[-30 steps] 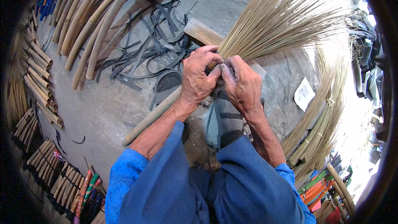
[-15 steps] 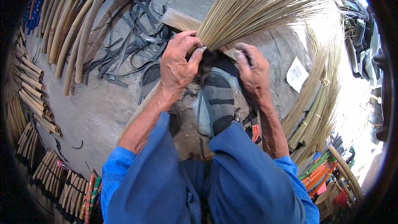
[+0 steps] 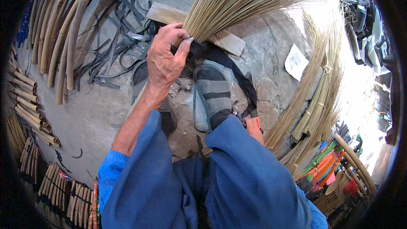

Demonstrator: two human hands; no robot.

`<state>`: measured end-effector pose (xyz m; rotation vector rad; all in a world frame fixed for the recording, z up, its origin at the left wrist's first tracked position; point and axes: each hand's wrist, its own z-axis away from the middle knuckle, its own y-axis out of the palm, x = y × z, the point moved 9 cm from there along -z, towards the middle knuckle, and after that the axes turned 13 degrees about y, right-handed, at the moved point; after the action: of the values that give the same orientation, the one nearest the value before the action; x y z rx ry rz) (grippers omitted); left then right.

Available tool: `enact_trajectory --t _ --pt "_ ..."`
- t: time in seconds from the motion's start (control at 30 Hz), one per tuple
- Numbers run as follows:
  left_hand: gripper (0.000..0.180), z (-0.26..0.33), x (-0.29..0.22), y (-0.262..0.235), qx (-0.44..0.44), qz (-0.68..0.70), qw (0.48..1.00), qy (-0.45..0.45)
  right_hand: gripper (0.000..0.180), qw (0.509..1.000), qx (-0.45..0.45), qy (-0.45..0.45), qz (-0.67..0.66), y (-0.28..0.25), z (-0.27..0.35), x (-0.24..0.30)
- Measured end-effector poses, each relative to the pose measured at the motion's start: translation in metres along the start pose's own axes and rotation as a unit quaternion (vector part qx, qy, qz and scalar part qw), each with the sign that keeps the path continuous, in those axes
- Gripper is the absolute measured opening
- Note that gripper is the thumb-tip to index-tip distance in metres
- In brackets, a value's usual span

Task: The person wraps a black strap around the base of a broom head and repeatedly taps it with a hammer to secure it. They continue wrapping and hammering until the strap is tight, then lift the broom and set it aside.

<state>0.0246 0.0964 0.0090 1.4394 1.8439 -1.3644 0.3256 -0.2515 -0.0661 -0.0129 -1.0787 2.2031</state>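
Observation:
A broom head of long, thin straw [image 3: 224, 8] fans out toward the upper right. My left hand [image 3: 167, 57] is closed around its gathered base, thumb pressed against a black strip [image 3: 231, 65] at the binding. A pale stick runs from under that hand down beside my left forearm. From the binding, the strip curves right and down past my right sandal [image 3: 214, 93]. At the strip's lower end is my right hand [image 3: 255, 130], low beside my right knee, which hides part of it. Its fingers look closed by something with a red edge; what they hold cannot be made out.
A wooden block [image 3: 229, 43] lies behind the broom's base. Loose black strips [image 3: 112, 55] are scattered left of it. Bamboo poles [image 3: 68, 29] and cut bamboo pieces [image 3: 26, 97] line the left. Tied straw bundles [image 3: 316, 101] and white paper [image 3: 296, 62] lie right.
My right hand has dropped from beside the binding to beside my right knee. The black strip now shows stretched out in a curve. My left hand keeps its grip on the broom.

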Motion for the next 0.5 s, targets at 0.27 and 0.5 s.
enact_trajectory --t 0.27,0.5 --pt "0.017 0.000 0.001 -0.003 -0.022 0.016 1.000 -0.016 0.043 0.999 -0.023 -0.025 -0.035 0.013 0.008 -0.029" --pt "0.014 -0.002 0.002 -0.002 -0.026 0.003 0.999 -0.040 0.026 0.986 -0.032 0.027 -0.160 -0.048 -0.020 0.044"
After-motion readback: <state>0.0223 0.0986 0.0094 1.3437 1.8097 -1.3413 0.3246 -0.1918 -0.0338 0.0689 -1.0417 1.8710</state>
